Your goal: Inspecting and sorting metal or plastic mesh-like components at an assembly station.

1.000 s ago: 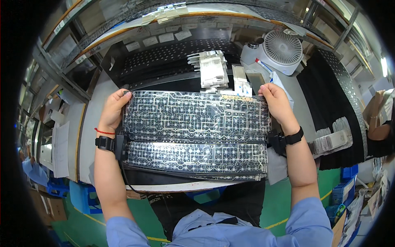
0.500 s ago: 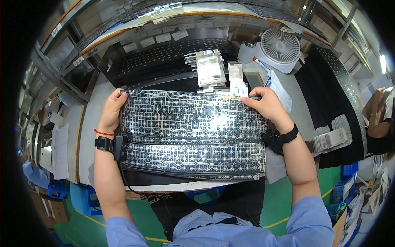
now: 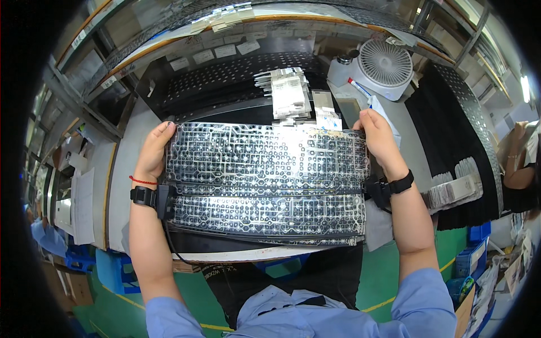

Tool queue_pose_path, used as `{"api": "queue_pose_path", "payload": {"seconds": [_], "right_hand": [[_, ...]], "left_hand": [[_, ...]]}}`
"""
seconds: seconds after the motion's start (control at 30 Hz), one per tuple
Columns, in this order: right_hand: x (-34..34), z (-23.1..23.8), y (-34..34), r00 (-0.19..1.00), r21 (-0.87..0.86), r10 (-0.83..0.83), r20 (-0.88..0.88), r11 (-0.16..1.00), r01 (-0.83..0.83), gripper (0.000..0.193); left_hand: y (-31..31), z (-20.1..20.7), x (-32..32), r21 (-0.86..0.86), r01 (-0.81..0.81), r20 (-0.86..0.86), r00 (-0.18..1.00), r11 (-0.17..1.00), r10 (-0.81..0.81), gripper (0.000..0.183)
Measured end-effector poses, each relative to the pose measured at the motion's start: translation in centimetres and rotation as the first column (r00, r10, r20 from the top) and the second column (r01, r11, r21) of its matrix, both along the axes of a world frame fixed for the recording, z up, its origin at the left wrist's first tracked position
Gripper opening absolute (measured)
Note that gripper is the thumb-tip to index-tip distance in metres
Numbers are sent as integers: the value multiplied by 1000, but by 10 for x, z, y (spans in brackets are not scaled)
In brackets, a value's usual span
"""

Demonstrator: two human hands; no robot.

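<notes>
I hold up a wide, clear flexible membrane sheet (image 3: 265, 163) printed with silvery circuit traces, stretched flat between both hands above the bench. My left hand (image 3: 153, 151) grips its left edge and my right hand (image 3: 376, 138) grips its upper right corner. A second, similar sheet (image 3: 265, 217) lies just below it on a stack at the bench's front edge. Each wrist carries a black strap, and the left also has a thin red band.
A small white fan (image 3: 385, 63) stands at the back right next to a pen. Silvery packets (image 3: 287, 93) lie behind the sheet on a black perforated tray (image 3: 225, 76). Black perforated trays (image 3: 462, 129) are stacked at right. Another person's arm (image 3: 515, 169) shows at the far right.
My right hand slid inward along the sheet's top edge, then returned to the upper right corner. The sheet stays spread between both hands and now sits slightly lower in view.
</notes>
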State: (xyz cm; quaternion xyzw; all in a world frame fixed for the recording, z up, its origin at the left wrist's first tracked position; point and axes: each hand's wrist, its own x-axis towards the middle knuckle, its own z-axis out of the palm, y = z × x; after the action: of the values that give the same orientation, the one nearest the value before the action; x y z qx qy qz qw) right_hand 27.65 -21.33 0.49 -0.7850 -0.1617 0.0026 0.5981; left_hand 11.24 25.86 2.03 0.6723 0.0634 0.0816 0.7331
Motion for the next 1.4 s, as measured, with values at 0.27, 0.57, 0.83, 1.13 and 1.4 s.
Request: {"api": "queue_pose_path", "payload": {"seconds": [0.27, 0.57, 0.83, 1.13, 1.4], "right_hand": [[0, 5, -4, 990, -8, 36, 136, 999, -35, 22], [-14, 18, 0, 962, -129, 273, -12, 954, -272, 16], [-2, 7, -4, 993, 47, 102, 54, 993, -105, 11], [-12, 19, 6, 992, 296, 113, -46, 950, -95, 14], [-14, 21, 2, 994, 221, 85, -63, 973, -69, 19]], "left_hand": [[4, -3, 0, -23, -48, 25, 999, 999, 48, 21], [5, 1, 2, 43, -184, 122, 977, 982, 178, 26], [-3, 1, 3, -85, -83, 26, 996, 993, 85, 29], [8, -5, 4, 24, -81, 97, 992, 996, 78, 21], [12, -8, 6, -65, -201, 114, 971, 977, 208, 24]]}}
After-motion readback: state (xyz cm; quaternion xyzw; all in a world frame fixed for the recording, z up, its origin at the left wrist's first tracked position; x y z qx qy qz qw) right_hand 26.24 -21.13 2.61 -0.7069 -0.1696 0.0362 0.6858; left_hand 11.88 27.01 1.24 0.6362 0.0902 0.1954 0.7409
